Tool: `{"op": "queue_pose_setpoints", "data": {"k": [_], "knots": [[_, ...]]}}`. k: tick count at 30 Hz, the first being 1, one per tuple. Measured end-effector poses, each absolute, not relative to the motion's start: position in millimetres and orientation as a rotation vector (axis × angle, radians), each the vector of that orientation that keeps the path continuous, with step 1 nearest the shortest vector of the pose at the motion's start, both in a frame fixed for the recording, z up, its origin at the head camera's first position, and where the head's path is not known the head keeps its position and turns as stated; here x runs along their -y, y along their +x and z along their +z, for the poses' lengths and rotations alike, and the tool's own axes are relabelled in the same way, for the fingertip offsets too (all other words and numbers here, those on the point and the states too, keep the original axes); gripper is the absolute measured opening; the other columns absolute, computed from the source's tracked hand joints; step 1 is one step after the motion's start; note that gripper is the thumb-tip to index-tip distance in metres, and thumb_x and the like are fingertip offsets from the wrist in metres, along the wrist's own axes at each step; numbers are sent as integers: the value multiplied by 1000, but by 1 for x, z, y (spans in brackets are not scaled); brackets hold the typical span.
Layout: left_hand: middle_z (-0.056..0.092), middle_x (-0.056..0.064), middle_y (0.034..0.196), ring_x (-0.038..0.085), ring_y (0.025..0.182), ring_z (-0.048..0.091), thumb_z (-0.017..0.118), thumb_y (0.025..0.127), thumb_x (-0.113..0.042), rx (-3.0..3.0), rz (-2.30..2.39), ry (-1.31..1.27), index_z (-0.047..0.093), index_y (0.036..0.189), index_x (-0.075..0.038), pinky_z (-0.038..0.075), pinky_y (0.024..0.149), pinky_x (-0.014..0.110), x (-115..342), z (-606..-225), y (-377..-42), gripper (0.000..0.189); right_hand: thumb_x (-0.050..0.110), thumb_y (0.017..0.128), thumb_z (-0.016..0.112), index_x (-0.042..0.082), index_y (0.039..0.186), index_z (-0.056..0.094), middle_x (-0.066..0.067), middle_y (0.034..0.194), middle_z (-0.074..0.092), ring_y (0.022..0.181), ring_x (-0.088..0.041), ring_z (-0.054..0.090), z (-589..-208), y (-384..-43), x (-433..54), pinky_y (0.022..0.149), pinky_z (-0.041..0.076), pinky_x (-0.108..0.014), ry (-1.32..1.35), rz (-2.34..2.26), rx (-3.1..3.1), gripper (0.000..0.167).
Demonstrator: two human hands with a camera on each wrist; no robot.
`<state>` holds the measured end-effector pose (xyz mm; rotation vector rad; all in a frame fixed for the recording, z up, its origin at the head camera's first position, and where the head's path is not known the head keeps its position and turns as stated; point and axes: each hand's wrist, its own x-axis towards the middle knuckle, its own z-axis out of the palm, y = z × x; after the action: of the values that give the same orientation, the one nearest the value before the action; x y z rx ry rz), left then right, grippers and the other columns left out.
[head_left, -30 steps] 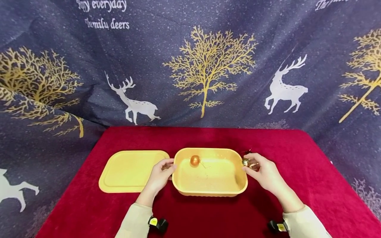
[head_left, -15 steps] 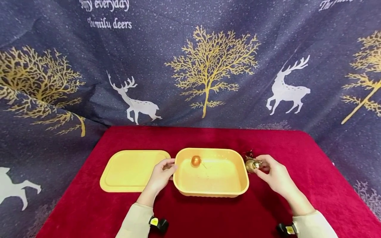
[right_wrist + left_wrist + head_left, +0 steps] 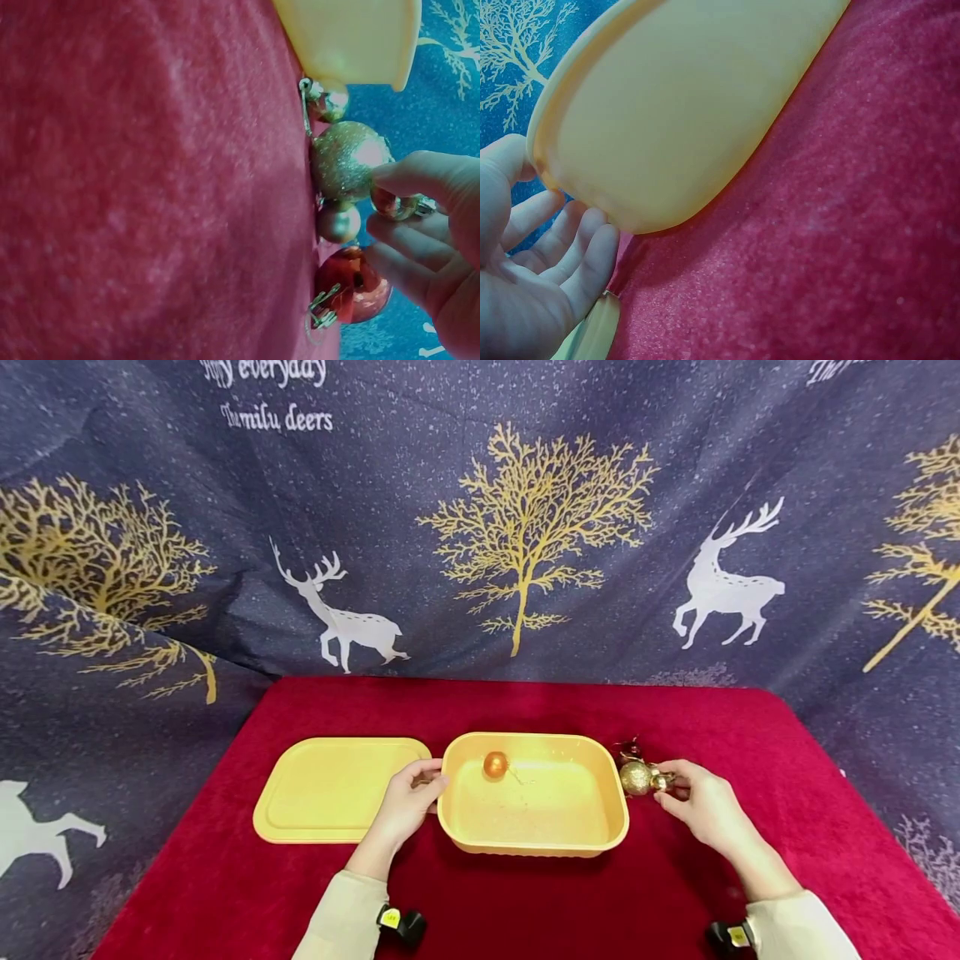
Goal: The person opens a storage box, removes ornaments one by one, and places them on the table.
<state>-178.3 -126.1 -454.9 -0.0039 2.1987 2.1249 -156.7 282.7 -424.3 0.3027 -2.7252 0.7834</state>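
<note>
A yellow plastic box (image 3: 532,850) stands in mid-table with one orange bauble (image 3: 495,765) inside. My left hand (image 3: 406,800) holds the box's left end, thumb at the rim and fingers against the wall below it. To the right of the box, my right hand (image 3: 703,802) pinches a small shiny gold bauble (image 3: 394,201) between thumb and fingers. Beside it sits a larger glittery gold bauble (image 3: 349,161), close to the thumb tip. A matte gold bauble (image 3: 339,222) and a red bauble (image 3: 352,285) lie near the fingers.
Another small gold bauble (image 3: 330,101) lies by the box's right end. A flat yellow lid (image 3: 330,785) rests to the left, partly behind the left hand. Red cloth (image 3: 525,910) covers the table, and a dark blue printed curtain (image 3: 420,485) hangs behind it.
My right hand has moved right, away from the box's right end, uncovering the glittery gold bauble. The left hand stays on the box, and the orange bauble lies inside as before.
</note>
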Motion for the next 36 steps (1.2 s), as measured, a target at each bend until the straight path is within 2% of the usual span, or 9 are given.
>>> {"op": "queue_pose_setpoints", "data": {"k": [8,23,31,36], "knots": [[57,11,98,11,75,60,62,88,-7,-2212,2116,3,57,122,5,54,61,26,127,-456,-178,36,6,69,78,1,98,66,-11,88,65,70,-18,60,-427,-159,-286,61,48,-29,313,644,2803,32],[58,11,97,13,75,59,62,88,-4,-2213,2128,-26,57,121,5,52,59,26,126,-452,-177,34,3,74,74,-2,96,65,-13,89,66,76,-25,64,-425,-163,-284,67,53,-36,343,627,2806,24],[58,11,99,14,77,59,62,89,-6,-2223,2121,-16,57,121,4,53,59,26,126,-454,-178,35,4,76,72,3,93,66,-7,86,66,76,-24,62,-417,-164,-275,67,49,-35,381,601,2709,18],[58,11,99,13,76,59,62,89,-6,-2224,2118,-15,57,121,4,52,59,26,125,-455,-179,35,7,79,69,1,97,66,-11,90,67,80,-26,62,-411,-163,-265,71,49,-41,373,611,2706,19]]}}
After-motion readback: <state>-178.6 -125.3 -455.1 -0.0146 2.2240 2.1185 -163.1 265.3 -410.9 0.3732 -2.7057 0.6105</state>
